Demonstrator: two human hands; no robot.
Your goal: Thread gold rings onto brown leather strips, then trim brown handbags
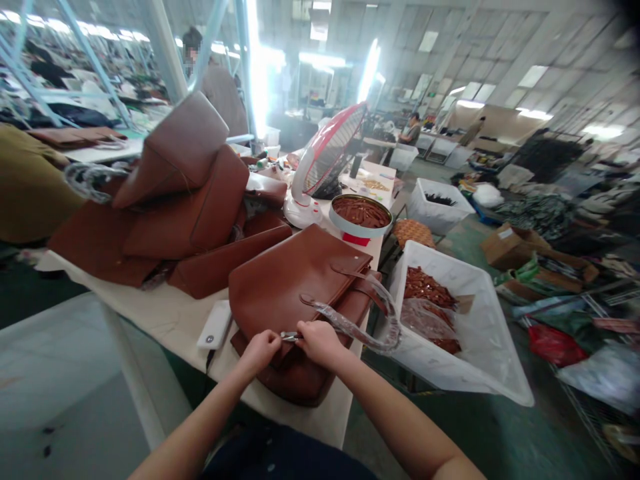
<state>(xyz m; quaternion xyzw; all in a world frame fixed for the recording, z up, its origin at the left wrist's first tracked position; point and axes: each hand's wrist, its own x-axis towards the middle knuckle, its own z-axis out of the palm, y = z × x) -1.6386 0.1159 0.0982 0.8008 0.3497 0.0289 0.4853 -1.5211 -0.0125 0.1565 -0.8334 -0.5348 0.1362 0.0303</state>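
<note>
Both hands meet over a brown leather handbag (285, 273) lying on the near part of the table. My left hand (262, 352) is closed in a pinch at one end of a small silver metal fitting (290, 336), whose exact kind is too small to make out. Its other end is pinched by my right hand (320, 343). Beside my right hand, the bag's plastic-wrapped handle (367, 337) loops out over the table's edge. Another brown bag (300, 387) lies underneath, partly hidden. Left of the handbag is a white power bank (215, 325) with a dark cable.
Several brown bags (175, 207) are heaped on the left of the table. A red and white fan (325, 160) and a round tin of brown strips (362, 212) stand behind. A white bin (465, 333) adjoins the right edge. Other people work farther off.
</note>
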